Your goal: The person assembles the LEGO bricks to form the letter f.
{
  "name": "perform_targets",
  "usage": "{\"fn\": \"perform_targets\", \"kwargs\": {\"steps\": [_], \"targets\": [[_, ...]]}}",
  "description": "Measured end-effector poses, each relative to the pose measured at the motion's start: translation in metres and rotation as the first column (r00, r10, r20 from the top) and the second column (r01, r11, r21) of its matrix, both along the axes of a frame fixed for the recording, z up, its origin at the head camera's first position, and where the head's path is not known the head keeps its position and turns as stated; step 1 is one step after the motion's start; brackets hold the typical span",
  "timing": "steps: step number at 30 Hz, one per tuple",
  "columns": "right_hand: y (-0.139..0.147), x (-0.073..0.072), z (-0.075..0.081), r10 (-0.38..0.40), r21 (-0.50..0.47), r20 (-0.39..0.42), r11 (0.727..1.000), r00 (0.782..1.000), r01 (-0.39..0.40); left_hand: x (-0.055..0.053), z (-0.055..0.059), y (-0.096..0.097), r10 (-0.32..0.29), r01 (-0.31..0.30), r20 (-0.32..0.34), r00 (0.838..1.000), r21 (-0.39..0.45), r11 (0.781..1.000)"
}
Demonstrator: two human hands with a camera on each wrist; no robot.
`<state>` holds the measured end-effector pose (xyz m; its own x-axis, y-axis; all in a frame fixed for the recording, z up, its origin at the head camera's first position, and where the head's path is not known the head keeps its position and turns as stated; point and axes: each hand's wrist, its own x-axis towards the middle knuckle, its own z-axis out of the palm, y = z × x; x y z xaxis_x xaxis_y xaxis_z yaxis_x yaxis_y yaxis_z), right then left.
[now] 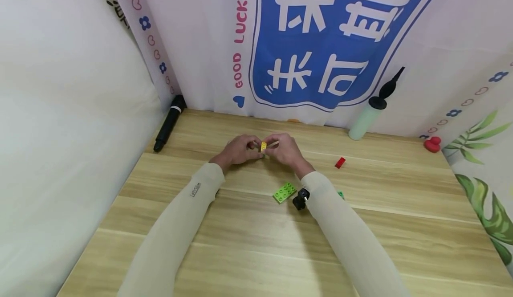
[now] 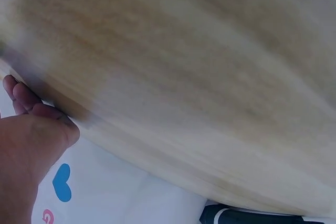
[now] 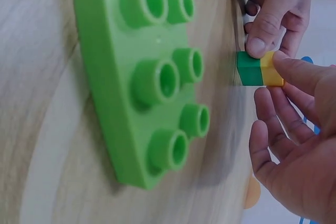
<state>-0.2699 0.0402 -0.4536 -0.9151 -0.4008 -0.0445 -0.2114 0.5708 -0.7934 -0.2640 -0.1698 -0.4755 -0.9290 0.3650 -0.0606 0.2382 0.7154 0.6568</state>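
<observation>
In the head view both hands meet over the far middle of the table. My right hand [image 1: 283, 149] pinches a yellow toy brick [image 3: 271, 72] between thumb and fingers. Directly against it sits a dark green brick [image 3: 249, 71], the two forming one small block in the right wrist view. The thumb of my left hand [image 1: 242, 149] presses on the green brick, its fingers curled round the other side. From the left wrist view only part of the left hand [image 2: 39, 135] shows, and the bricks are hidden. Nearer me lies a light green studded plate [image 1: 283, 192].
A red brick [image 1: 340, 162] lies to the right, and a green piece [image 1: 341, 194] peeks out behind the right sleeve. Along the back stand a pale green pump [image 1: 364, 121] and a red rounded object [image 1: 432, 144]. A black cylinder [image 1: 169, 125] lies at the left edge.
</observation>
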Motion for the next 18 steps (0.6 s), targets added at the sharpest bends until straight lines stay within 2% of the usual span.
{"fn": "perform_targets", "kwargs": {"steps": [5, 10, 18], "targets": [[0.001, 0.001, 0.003, 0.013, 0.006, -0.001, 1.0, 1.0, -0.013, -0.001, 0.002, 0.0, -0.009, 0.009, 0.007, 1.0, -0.006, 1.0], [0.008, 0.003, 0.006, 0.072, 0.059, -0.021, 0.996, 0.997, -0.071, -0.001, 0.002, 0.001, 0.0, 0.0, 0.007, 1.0, -0.016, 1.0], [0.043, 0.018, 0.018, 0.162, 0.076, -0.035, 0.984, 0.986, -0.159, -0.001, 0.003, 0.001, 0.005, -0.004, 0.03, 1.0, -0.028, 1.0]]}}
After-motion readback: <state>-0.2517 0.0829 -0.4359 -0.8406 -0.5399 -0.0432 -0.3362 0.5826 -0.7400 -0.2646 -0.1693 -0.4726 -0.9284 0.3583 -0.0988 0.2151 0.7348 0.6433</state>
